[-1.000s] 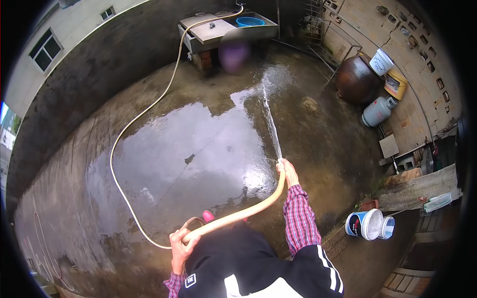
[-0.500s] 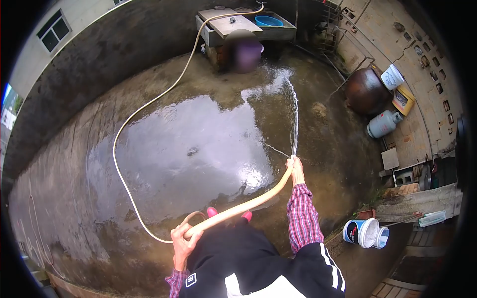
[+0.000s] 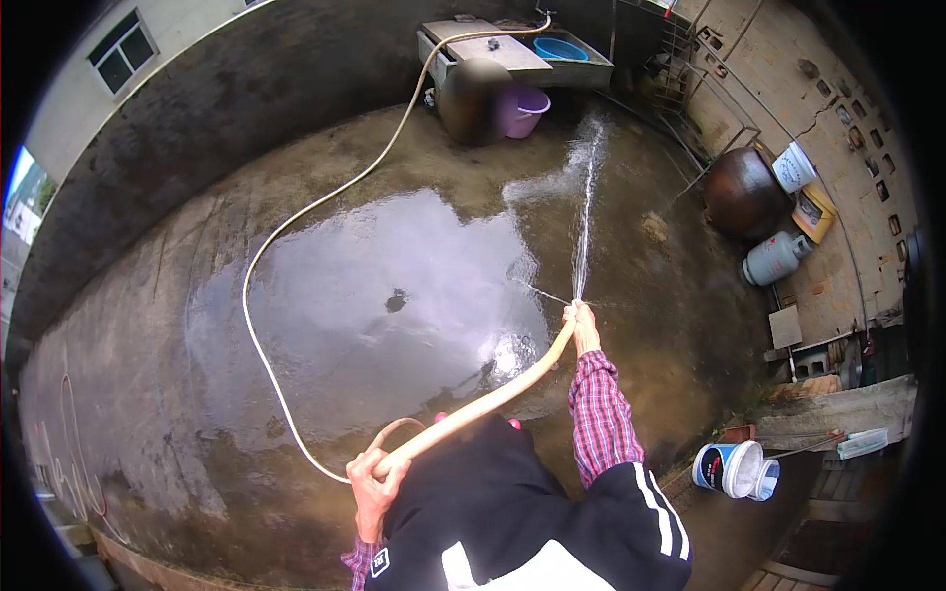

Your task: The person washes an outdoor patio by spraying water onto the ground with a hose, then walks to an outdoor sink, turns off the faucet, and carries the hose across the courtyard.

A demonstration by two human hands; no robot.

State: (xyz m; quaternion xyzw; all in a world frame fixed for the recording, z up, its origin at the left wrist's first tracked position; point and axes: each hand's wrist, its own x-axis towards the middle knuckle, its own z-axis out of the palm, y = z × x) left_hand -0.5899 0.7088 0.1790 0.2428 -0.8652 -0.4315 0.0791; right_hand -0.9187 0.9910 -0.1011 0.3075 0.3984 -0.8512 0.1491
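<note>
A pale yellow hose point(image 3: 483, 405) crosses in front of my body, held by both hands. Near its outlet my right hand point(image 3: 582, 322) is closed around the end, and a jet of water point(image 3: 587, 222) sprays forward onto the concrete floor. A thin side stream leaves the same end toward the left. Farther back along the hose, my left hand point(image 3: 372, 490) grips it beside my waist. From there the hose loops left over the floor and up to a tap point(image 3: 547, 17) at the sink.
A stone sink point(image 3: 591, 74) holds a blue basin point(image 3: 561, 49); a purple bucket point(image 3: 527, 111) stands below. At right are a large brown jar point(image 3: 746, 194), a gas cylinder point(image 3: 776, 258) and a white-blue bucket point(image 3: 727, 468). Wet, reflective concrete point(image 3: 394, 266) lies ahead.
The view has shifted, so the surroundings sit a little farther right. The water jet now reaches farther toward the sink. Both hands keep their hold on the hose.
</note>
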